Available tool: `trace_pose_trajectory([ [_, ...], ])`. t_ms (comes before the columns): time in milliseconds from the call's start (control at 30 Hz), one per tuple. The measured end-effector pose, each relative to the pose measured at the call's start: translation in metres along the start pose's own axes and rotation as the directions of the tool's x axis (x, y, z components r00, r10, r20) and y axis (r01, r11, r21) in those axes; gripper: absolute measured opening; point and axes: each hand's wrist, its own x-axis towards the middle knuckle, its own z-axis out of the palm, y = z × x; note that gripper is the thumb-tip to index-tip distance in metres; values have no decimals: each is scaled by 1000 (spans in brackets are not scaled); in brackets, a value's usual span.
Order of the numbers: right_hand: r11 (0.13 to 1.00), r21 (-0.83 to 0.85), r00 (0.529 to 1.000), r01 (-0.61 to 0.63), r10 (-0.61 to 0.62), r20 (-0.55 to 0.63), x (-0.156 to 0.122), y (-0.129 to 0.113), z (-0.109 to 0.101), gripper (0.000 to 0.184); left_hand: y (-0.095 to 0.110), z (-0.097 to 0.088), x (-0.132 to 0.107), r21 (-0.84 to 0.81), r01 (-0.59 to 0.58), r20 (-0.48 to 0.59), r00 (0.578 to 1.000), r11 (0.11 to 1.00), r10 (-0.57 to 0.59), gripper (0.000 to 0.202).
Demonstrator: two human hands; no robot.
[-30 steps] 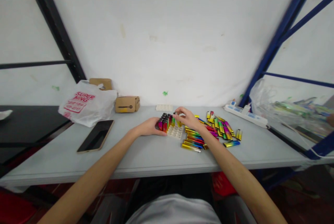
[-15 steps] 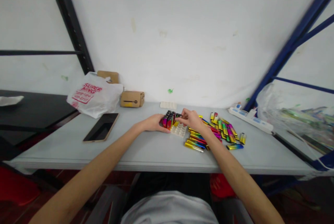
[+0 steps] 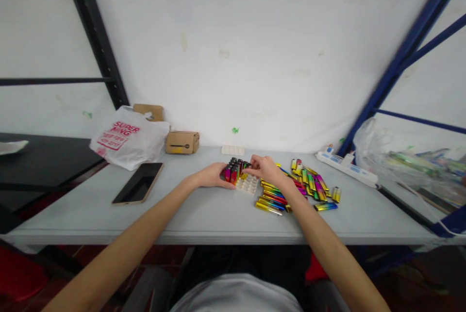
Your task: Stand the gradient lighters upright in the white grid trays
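Observation:
A white tray with holes (image 3: pixel 248 186) lies on the table, and upright lighters (image 3: pixel 233 171) with black tops and shiny red, pink and yellow sides fill its left part. My left hand (image 3: pixel 214 175) is wrapped round the left side of these lighters, its thumb along the front. Over the tray, my right hand (image 3: pixel 265 167) pinches a lighter (image 3: pixel 246 170) with a black top and a yellow body beside the standing ones; the fingers partly hide it. Right of the tray lies a row of shiny coloured lighters (image 3: pixel 271 199), partly under my right forearm.
More loose lighters (image 3: pixel 316 185) lie to the right. Beyond them is a white power strip (image 3: pixel 345 167). A second white tray (image 3: pixel 233 150) rests by the wall. On the left are a phone (image 3: pixel 138 183), a plastic bag (image 3: pixel 131 137) and a small cardboard box (image 3: pixel 182 142).
The view has shifted slightly. My right hand has moved a little closer to the standing lighters with the lighter between its fingers; my left hand keeps its hold.

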Motion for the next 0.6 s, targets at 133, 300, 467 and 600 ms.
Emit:
trace_pose_trajectory([
  [133, 998, -58, 1000, 19, -18, 14, 1, -2, 6, 34, -1, 1, 0, 0, -3, -21, 1000, 1000, 3, 70],
  [300, 995, -100, 1000, 14, -13, 10, 2, -7, 3, 37, -3, 1, 1, 14, 18, -27, 999, 1000, -18, 70],
  [467, 968, -239, 984, -80, 39, -171, 1, 25, -22, 42, -6, 1, 2, -16, 9, -34, 999, 1000, -9, 71],
  [600, 880, -423, 973, -217, 157, -171, -11, 76, -37, 33, -7, 1, 3, -2, 17, -34, 999, 1000, -17, 70],
])
